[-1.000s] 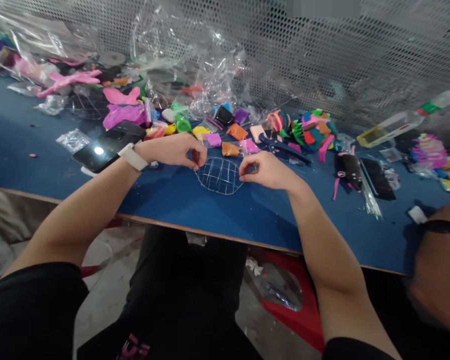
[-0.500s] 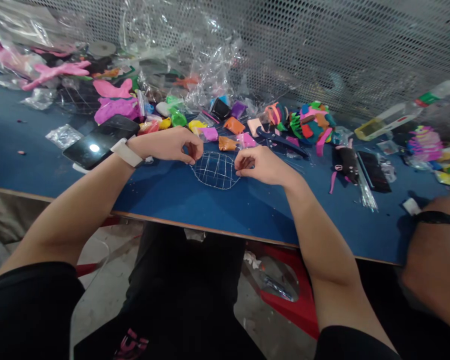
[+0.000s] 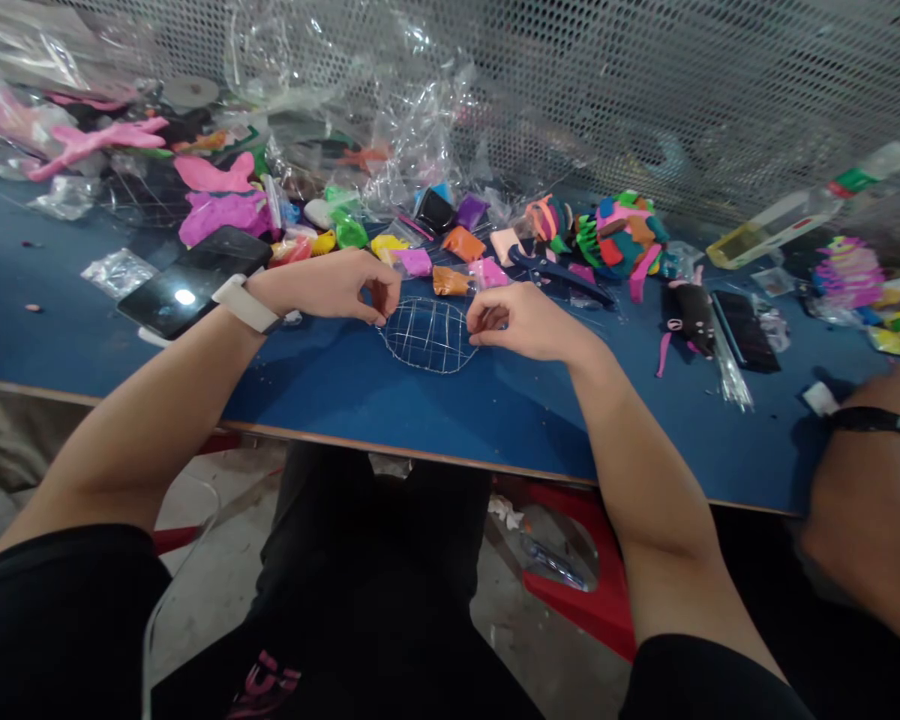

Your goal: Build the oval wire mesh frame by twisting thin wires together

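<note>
With pinching fingers (image 3: 381, 318), we hold the wire mesh (image 3: 429, 336) lengthwise left-right, near the desk's (image 3: 390, 405) front edge.

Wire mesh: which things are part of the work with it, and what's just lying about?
In use: wire mesh; left hand and right hand, pinching its edges.
Seemingly just lying about: phone, bottle, multicoloured lump, pink X-like piece.

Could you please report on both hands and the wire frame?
Left hand, right hand pinching wire frame at opposite ends; clay packets just beyond.
</note>
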The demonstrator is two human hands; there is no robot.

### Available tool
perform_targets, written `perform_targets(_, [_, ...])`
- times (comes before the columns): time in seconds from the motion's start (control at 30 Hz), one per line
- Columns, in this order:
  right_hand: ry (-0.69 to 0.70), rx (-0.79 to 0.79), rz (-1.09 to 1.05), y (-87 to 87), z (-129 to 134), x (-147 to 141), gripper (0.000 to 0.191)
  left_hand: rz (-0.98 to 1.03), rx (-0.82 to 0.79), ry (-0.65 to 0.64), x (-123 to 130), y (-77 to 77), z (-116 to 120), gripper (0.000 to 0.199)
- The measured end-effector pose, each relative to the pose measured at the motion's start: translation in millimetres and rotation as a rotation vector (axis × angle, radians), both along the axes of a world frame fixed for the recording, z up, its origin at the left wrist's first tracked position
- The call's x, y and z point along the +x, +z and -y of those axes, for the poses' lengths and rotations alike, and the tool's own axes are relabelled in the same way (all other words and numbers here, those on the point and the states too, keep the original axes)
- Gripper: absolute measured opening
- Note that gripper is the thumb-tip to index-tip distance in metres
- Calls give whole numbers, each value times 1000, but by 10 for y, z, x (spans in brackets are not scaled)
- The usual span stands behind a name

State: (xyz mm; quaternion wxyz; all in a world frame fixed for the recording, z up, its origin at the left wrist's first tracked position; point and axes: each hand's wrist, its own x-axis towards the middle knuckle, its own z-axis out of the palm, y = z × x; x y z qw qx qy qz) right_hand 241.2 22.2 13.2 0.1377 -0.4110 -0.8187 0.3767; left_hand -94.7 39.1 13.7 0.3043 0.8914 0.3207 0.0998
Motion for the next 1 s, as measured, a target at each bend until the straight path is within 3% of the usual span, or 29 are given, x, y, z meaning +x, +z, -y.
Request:
perform_targets(0.43, [-166, -153, -129, -89, -49, -19, 22, 41, 11, -32, -16, -41, -31, 19])
perform_targets(1.0, [-217, -53, -121, -45, 44, -95, 16, 104, 5, -56, -62, -60, -77, 21])
